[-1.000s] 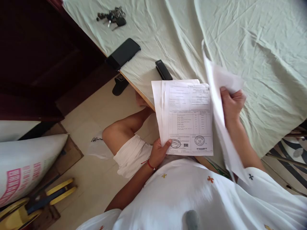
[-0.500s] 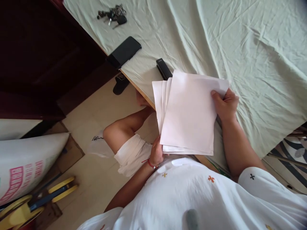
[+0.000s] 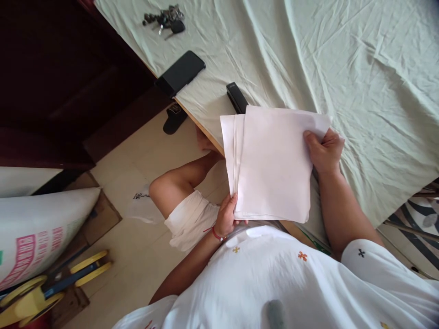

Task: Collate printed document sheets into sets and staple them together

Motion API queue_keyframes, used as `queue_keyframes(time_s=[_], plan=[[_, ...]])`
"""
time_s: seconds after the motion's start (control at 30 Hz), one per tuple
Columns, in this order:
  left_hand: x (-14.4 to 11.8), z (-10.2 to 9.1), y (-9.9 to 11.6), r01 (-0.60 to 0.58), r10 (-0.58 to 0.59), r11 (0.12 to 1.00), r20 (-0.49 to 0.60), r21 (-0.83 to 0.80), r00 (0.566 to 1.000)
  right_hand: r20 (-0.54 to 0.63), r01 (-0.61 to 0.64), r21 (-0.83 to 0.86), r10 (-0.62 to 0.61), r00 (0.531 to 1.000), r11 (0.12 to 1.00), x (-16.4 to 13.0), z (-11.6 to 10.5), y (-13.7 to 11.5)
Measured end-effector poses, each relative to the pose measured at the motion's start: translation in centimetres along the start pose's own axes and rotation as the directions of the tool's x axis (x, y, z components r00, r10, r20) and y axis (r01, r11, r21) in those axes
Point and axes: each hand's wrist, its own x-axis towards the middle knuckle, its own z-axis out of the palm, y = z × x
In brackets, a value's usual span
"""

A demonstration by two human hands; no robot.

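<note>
A stack of white paper sheets hangs over the near edge of the table, blank side up. My left hand grips the stack's lower left corner from below. My right hand pinches the top sheet at its upper right corner. A black stapler lies on the pale green cloth just beyond the stack, partly hidden by the papers.
A black phone lies at the table's left edge and a bunch of keys farther back. My bare knee and a black sandal are over the tiled floor. A white sack and a yellow-and-blue tool sit at lower left.
My right hand has swung the loose sheet down and laid it blank side up over the printed page, which is now covered. The left hand keeps its hold.
</note>
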Motion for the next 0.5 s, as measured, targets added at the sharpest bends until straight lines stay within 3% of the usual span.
queue_keyframes(time_s=[0.5], plan=[[0.28, -0.55, -0.55, -0.007, 0.006, 0.999, 0.012, 0.048, 1.0, 0.02, 0.022, -0.066, -0.021, 1.0, 0.998, -0.21, 0.34, -0.38]])
